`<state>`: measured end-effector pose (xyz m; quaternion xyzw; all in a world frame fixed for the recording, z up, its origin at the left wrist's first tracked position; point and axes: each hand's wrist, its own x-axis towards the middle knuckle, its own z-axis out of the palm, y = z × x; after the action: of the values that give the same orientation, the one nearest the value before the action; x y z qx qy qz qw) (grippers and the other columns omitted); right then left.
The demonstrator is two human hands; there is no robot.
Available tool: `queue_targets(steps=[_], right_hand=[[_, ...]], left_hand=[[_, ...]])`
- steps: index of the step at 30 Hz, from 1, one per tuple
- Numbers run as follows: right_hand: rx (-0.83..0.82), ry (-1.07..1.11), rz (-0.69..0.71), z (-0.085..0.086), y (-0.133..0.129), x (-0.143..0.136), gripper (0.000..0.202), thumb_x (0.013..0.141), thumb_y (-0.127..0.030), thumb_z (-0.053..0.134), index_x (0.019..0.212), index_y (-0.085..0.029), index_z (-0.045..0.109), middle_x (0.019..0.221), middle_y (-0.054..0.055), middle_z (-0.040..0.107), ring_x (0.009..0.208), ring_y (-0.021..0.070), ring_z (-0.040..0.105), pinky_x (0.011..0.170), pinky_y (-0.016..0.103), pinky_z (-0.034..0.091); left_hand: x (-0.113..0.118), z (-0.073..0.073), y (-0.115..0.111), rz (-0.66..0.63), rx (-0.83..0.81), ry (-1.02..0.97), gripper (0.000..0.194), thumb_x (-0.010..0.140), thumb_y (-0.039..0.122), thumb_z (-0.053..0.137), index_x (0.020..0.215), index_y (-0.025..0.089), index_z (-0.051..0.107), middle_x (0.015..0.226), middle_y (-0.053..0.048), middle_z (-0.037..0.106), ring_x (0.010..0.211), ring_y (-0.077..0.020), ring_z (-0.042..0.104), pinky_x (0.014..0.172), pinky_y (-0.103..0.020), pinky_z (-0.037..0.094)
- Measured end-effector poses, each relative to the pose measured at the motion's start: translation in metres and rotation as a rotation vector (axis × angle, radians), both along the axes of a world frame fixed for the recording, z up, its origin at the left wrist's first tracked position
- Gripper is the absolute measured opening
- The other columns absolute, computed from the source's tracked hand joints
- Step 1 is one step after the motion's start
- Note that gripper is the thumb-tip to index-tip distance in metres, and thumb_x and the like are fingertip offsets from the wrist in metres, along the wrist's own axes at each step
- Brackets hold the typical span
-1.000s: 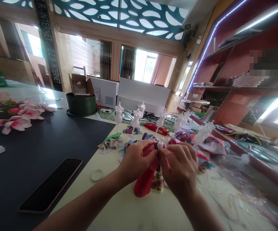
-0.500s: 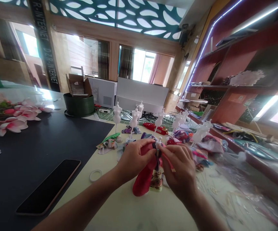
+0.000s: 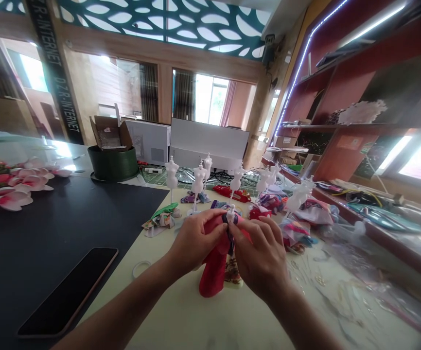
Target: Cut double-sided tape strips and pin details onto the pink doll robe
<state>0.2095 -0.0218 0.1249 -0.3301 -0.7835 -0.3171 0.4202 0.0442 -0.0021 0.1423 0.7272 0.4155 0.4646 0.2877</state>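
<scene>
Between my hands stands a small white dress-form mannequin wearing a red and pink doll dress with dark trim at its neck. My left hand pinches the dress at the collar on the left side. On the other side, my right hand has thumb and finger closed on the dark-edged front, just under the mannequin's neck. A patterned brown and cream piece shows below, beside the red skirt. My fingers hide most of the bodice.
Several bare mannequins stand behind my hands. Colourful doll clothes lie around them. A phone and a tape ring are at left; plastic bags and small trinkets at right. A monitor stands behind.
The whole view has shifted, so the scene sits slightly further left. Both hands stay on the dress collar, and the right fingers have moved slightly at its front.
</scene>
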Motion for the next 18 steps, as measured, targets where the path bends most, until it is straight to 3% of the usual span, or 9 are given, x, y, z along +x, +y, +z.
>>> queue_targets(steps=[9, 18], right_hand=[[-0.055, 0.214, 0.129, -0.006, -0.008, 0.011, 0.026, 0.077, -0.004, 0.054, 0.098, -0.016, 0.061, 0.092, 0.007, 0.064, 0.084, 0.0186, 0.058, 0.087, 0.046, 0.044], [-0.138, 0.322, 0.099, -0.025, -0.027, 0.022, 0.022, 0.078, -0.004, 0.053, 0.094, -0.018, 0.06, 0.089, 0.005, 0.063, 0.082, 0.017, 0.057, 0.086, 0.043, 0.043]], left_hand=[[0.0, 0.001, -0.003, 0.024, 0.028, 0.034, 0.033, 0.082, 0.03, 0.055, 0.113, 0.02, 0.061, 0.109, -0.005, 0.068, 0.103, -0.0214, 0.062, 0.093, -0.034, 0.048], [0.002, -0.003, -0.001, 0.086, 0.063, 0.07, 0.032, 0.083, 0.037, 0.055, 0.109, 0.021, 0.064, 0.108, -0.004, 0.068, 0.098, -0.0205, 0.064, 0.092, -0.032, 0.049]])
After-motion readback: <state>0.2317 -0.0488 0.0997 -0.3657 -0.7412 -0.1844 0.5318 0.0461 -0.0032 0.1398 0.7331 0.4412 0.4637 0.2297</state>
